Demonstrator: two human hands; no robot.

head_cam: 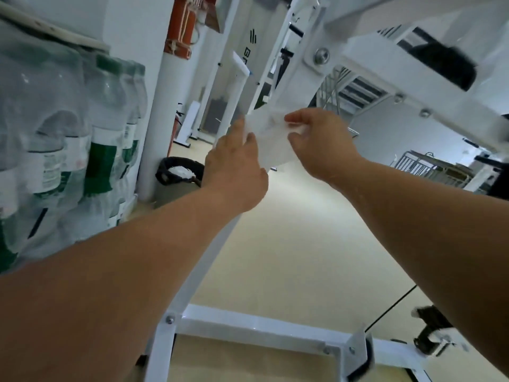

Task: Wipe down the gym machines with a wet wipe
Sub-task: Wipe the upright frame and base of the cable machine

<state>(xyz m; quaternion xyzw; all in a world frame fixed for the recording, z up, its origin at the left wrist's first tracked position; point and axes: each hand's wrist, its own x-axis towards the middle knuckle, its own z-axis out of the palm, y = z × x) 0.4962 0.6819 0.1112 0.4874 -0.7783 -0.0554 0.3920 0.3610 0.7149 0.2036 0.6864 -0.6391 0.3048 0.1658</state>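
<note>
Take the white pillar [162,106] as your mark; its upper part is brick-red. At its foot you have a grey bin [176,186] with a black liner. Left of it, wrapped water bottles [68,133] are stacked. To its right, pale cream floor [303,238] runs back to a white wall [399,133] and stairs [355,88].

Left hand [234,172] near right hand [322,146], outstretched

We see the wet wipe [271,146] as thin, translucent white cloth. The machine frame [248,328] is white-painted metal, smooth and glossy, with bare shiny metal bolts [322,55]. The bottles [55,119] are clear plastic under glossy film. The floor [289,244] is smooth with a soft sheen.
</note>
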